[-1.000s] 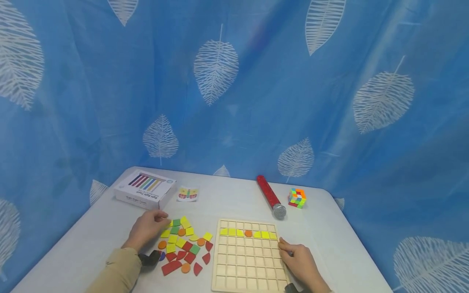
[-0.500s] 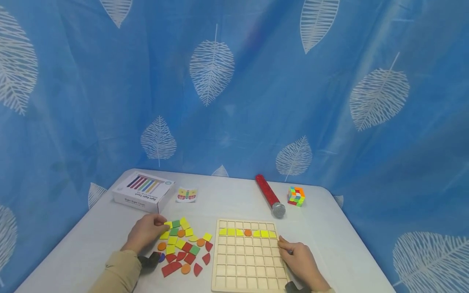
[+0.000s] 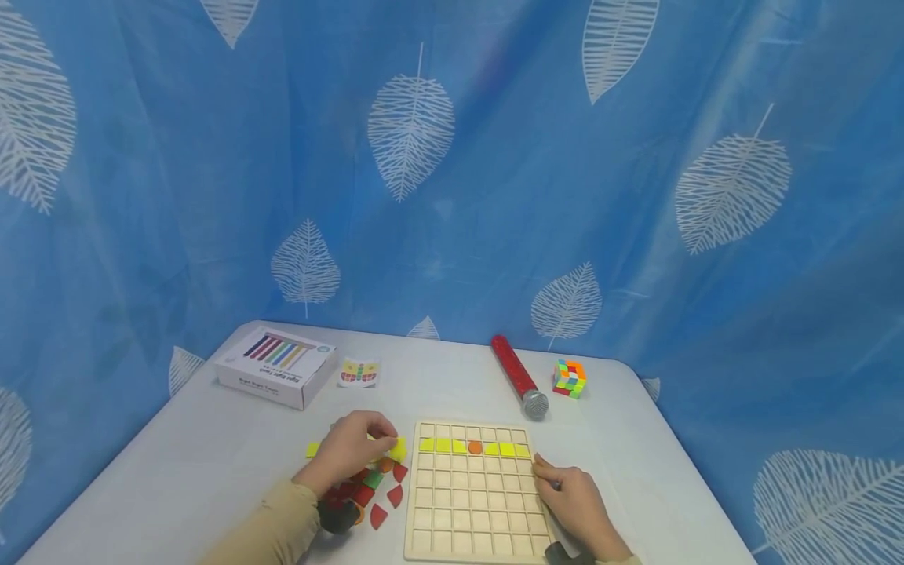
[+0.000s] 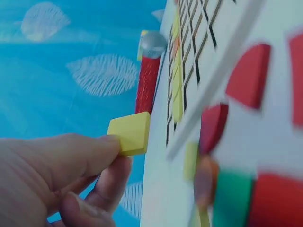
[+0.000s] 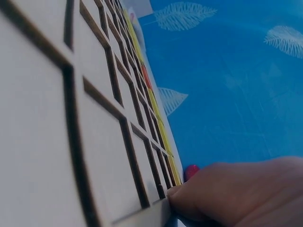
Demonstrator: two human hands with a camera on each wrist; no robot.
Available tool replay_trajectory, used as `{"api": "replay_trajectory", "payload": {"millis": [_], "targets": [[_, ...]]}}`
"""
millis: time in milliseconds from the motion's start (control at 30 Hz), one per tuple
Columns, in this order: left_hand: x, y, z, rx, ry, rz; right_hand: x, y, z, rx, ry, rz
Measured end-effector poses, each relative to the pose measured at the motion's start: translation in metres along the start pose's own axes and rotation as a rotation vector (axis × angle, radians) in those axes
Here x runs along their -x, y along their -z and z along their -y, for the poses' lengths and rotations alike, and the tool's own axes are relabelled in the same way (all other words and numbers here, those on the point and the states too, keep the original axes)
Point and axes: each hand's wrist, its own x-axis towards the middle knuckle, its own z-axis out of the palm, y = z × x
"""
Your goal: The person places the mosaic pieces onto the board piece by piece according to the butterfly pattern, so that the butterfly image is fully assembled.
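Tabletop [image 3: 438, 384], white, before blue leaf-patterned curtain [image 3: 487, 251]

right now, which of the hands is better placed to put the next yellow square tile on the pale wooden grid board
Left, most likely: the left hand pinches a yellow square tile near the pale wooden grid board, while the right hand holds the board's right edge.

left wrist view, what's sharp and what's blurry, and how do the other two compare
Left wrist: the yellow tile is fairly crisp, while the nearby green tile and lower-right red tile are blurred; right wrist: dimmer, with the nearest part of the board soft; head: fairly even light, a pale sheen on the curtain.
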Motion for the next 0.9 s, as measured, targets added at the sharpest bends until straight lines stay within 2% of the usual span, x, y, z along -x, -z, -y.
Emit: {"api": "replay_trajectory", "payload": {"millis": [167, 267, 367, 567, 900], "targets": [[-0.010, -0.024, -0.017, -0.033, -0.072, 0.060, 0.000, 0.000, -0.002, -0.009, -0.004, 0.008], [-0.015, -0.035, -0.021, -0.061, -0.067, 0.088, 0.001, 0.000, -0.001, -0.006, 0.011, 0.006], [-0.018, -0.043, -0.024, -0.094, -0.037, 0.086, 0.001, 0.000, 0.000, 0.007, 0.026, 0.002], [-0.020, -0.048, -0.024, -0.144, -0.035, 0.063, 0.001, 0.000, 0.001, 0.049, 0.038, -0.008], [-0.018, -0.050, -0.021, -0.147, -0.037, 0.099, 0.002, 0.000, 0.004, 0.078, 0.046, -0.035]]}}
